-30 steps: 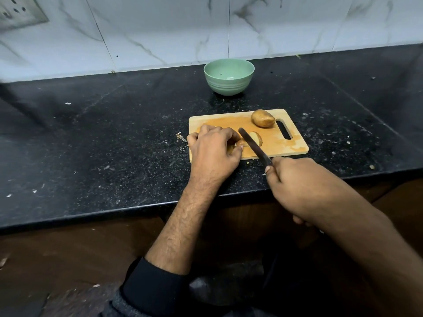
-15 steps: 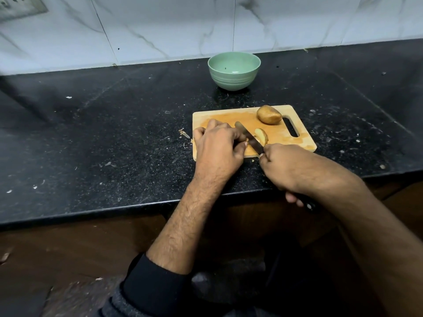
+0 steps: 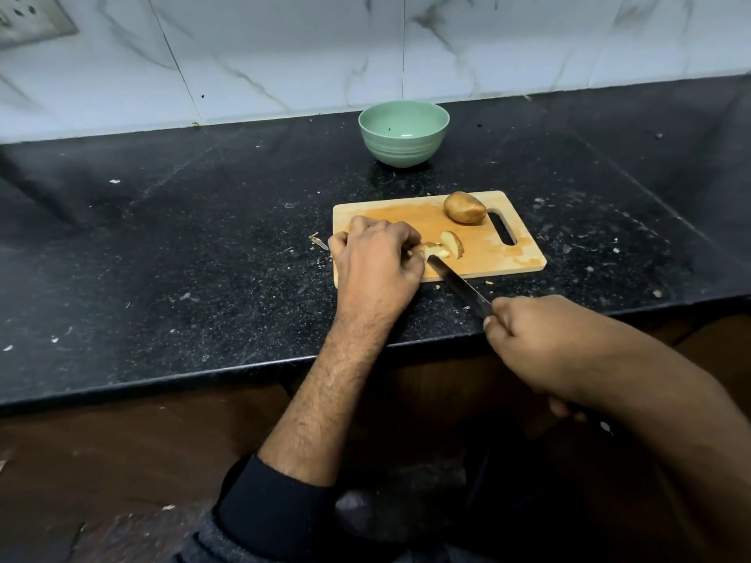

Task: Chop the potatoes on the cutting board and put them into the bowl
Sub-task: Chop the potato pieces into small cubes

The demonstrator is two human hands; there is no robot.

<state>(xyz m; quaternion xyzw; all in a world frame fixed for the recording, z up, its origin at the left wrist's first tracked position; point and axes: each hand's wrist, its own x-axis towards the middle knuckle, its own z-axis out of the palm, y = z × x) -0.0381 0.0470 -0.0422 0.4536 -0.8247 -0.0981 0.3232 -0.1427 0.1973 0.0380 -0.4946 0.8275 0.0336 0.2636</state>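
A wooden cutting board (image 3: 483, 262) lies on the black counter. My left hand (image 3: 376, 264) holds a partly cut potato (image 3: 433, 249) down on the board's left half. A cut slice (image 3: 453, 243) lies just right of it. My right hand (image 3: 540, 339) grips the handle of a knife (image 3: 459, 286), whose blade tip touches the held potato at its near side. A whole potato (image 3: 464, 207) sits at the board's far side, beside the handle slot. The green bowl (image 3: 403, 134) stands behind the board, with only a dark speck visible inside it.
The black counter (image 3: 203, 245) is strewn with small scraps and crumbs; a peel scrap (image 3: 319, 241) lies left of the board. A white marble-tiled wall (image 3: 284, 50) runs behind, with a socket plate (image 3: 28, 18) at the top left. The counter's front edge passes under my forearms.
The knife has been drawn back toward me, so only its tip now meets the held potato. A slice has come free and lies right of the blade.
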